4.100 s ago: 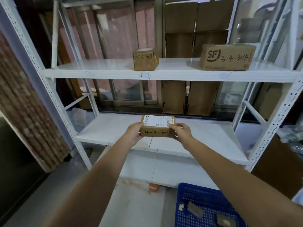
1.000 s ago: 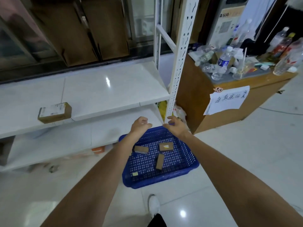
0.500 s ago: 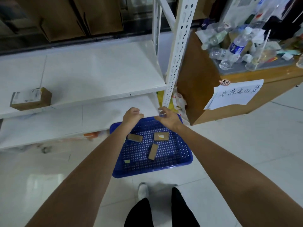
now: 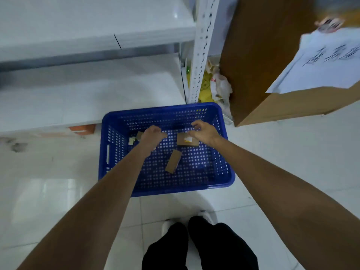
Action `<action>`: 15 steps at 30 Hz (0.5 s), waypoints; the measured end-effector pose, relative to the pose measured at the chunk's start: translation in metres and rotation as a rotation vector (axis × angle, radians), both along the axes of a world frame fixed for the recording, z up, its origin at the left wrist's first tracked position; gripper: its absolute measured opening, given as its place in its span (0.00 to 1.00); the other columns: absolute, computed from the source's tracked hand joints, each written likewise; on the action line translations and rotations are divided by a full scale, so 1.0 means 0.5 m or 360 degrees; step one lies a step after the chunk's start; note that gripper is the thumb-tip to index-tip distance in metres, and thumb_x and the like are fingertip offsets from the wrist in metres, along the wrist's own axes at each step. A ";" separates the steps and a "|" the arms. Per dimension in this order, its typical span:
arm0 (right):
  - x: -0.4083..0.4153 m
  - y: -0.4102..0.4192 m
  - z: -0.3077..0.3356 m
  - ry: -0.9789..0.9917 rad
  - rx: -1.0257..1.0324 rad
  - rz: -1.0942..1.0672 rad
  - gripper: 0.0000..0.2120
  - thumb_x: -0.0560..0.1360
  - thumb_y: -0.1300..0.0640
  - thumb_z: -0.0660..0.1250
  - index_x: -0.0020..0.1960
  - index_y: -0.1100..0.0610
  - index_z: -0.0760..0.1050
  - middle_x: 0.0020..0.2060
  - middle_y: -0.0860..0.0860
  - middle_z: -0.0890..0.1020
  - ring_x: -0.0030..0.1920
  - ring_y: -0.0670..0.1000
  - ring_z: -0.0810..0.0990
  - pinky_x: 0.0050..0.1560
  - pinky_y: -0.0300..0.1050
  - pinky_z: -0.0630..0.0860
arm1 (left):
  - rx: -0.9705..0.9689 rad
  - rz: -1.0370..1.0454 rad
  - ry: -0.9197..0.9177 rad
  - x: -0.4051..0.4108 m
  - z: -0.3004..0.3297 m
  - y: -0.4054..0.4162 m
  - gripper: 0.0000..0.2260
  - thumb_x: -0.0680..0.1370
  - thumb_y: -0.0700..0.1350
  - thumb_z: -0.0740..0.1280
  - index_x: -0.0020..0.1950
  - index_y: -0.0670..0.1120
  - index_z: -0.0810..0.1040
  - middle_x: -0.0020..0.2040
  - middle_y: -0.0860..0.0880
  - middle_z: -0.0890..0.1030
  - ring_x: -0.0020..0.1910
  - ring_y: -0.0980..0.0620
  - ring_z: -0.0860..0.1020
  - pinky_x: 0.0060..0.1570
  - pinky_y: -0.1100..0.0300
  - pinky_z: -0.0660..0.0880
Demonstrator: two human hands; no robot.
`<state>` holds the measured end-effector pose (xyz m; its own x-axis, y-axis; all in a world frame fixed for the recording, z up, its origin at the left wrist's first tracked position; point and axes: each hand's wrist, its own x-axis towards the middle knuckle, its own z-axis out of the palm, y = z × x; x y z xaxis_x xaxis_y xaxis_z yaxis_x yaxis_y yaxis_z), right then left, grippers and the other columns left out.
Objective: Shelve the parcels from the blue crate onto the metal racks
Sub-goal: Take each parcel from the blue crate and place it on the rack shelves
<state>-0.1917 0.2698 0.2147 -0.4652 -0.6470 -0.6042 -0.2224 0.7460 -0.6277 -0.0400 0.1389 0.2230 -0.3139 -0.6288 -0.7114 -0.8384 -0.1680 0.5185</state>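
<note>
Blue crate [image 4: 224, 178] with three cardboard parcels [image 4: 173, 161], left hand [image 4: 152, 135] and right hand [image 4: 202, 131] above, fingers loosely curled, empty.

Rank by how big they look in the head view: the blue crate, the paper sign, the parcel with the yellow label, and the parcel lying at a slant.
1. blue crate
2. paper sign, cut off by the frame edge
3. parcel with the yellow label and slanted parcel: too alike to rank; a hand partly covers the first.

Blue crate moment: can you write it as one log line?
blue crate: parcels inside | left hand: empty, over crate | right hand: empty, above parcel
</note>
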 end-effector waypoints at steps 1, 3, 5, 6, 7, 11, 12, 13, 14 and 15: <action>0.005 -0.002 -0.057 -0.0012 0.0018 0.0026 0.23 0.77 0.45 0.66 0.70 0.51 0.70 0.67 0.51 0.74 0.63 0.55 0.75 0.59 0.47 0.73 | 0.0082 0.0130 -0.0008 0.005 -0.057 0.004 0.17 0.77 0.47 0.68 0.65 0.45 0.74 0.47 0.50 0.75 0.44 0.49 0.74 0.54 0.48 0.77; 0.017 -0.004 -0.177 -0.0047 0.0060 0.0082 0.20 0.78 0.45 0.65 0.67 0.52 0.72 0.66 0.51 0.74 0.63 0.56 0.75 0.57 0.45 0.72 | 0.0245 0.0267 -0.0096 0.012 -0.169 0.015 0.20 0.78 0.47 0.67 0.69 0.44 0.71 0.56 0.48 0.76 0.53 0.46 0.75 0.57 0.48 0.75; 0.024 -0.010 -0.293 -0.0033 0.0082 0.0141 0.18 0.79 0.50 0.65 0.67 0.55 0.73 0.68 0.53 0.74 0.65 0.56 0.74 0.57 0.42 0.71 | 0.0406 0.0307 -0.0158 0.017 -0.278 0.021 0.26 0.79 0.51 0.65 0.74 0.45 0.63 0.70 0.45 0.69 0.66 0.42 0.70 0.62 0.47 0.72; 0.025 -0.017 -0.349 0.0010 0.0089 0.0186 0.18 0.80 0.52 0.64 0.68 0.57 0.73 0.68 0.55 0.74 0.67 0.57 0.73 0.60 0.43 0.70 | 0.0463 0.0297 -0.0180 0.021 -0.328 0.024 0.26 0.80 0.51 0.65 0.75 0.45 0.62 0.73 0.44 0.66 0.69 0.42 0.68 0.65 0.45 0.71; 0.022 -0.027 -0.402 0.0060 0.0110 0.0252 0.19 0.80 0.53 0.64 0.69 0.58 0.72 0.68 0.56 0.74 0.67 0.57 0.72 0.63 0.44 0.69 | 0.0499 0.0288 -0.0214 0.026 -0.376 0.023 0.25 0.80 0.51 0.64 0.75 0.45 0.62 0.74 0.44 0.65 0.70 0.42 0.67 0.66 0.45 0.70; 0.011 -0.074 -0.576 0.0079 0.0288 0.0490 0.24 0.79 0.49 0.63 0.73 0.54 0.68 0.70 0.51 0.71 0.66 0.54 0.72 0.54 0.40 0.67 | 0.0475 0.0031 -0.0421 0.045 -0.573 -0.004 0.18 0.83 0.50 0.58 0.69 0.40 0.66 0.70 0.47 0.68 0.64 0.43 0.71 0.61 0.50 0.72; 0.008 -0.089 -0.612 0.0116 0.0306 0.0560 0.23 0.79 0.48 0.63 0.72 0.53 0.68 0.71 0.51 0.71 0.67 0.54 0.71 0.55 0.40 0.67 | 0.0492 -0.0025 -0.0511 0.049 -0.613 -0.016 0.21 0.83 0.52 0.58 0.72 0.41 0.64 0.71 0.44 0.68 0.64 0.41 0.72 0.59 0.48 0.74; 0.006 -0.107 -0.645 0.0139 0.0323 0.0609 0.22 0.79 0.48 0.63 0.72 0.53 0.69 0.70 0.51 0.71 0.66 0.53 0.71 0.56 0.41 0.68 | 0.0531 -0.0064 -0.0570 0.052 -0.644 -0.029 0.24 0.82 0.54 0.58 0.74 0.43 0.63 0.72 0.42 0.67 0.64 0.40 0.73 0.56 0.47 0.75; 0.006 -0.121 -0.674 0.0149 0.0343 0.0651 0.21 0.79 0.48 0.63 0.71 0.53 0.70 0.69 0.51 0.72 0.65 0.54 0.72 0.57 0.42 0.70 | 0.0559 -0.0089 -0.0628 0.054 -0.671 -0.042 0.26 0.81 0.55 0.58 0.75 0.44 0.61 0.72 0.40 0.67 0.64 0.39 0.74 0.55 0.46 0.76; 0.007 -0.135 -0.701 0.0162 0.0364 0.0704 0.22 0.79 0.48 0.64 0.70 0.54 0.70 0.69 0.52 0.73 0.65 0.54 0.73 0.60 0.45 0.71 | 0.0581 -0.0098 -0.0674 0.056 -0.694 -0.056 0.27 0.81 0.56 0.59 0.76 0.44 0.60 0.71 0.39 0.68 0.63 0.38 0.74 0.54 0.44 0.77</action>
<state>-0.1882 0.2024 -0.1357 -0.2407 -0.6518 -0.7192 -0.5997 0.6825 -0.4178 -0.0120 0.1109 -0.1239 0.0182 -0.3077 -0.9513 -0.9746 -0.2178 0.0518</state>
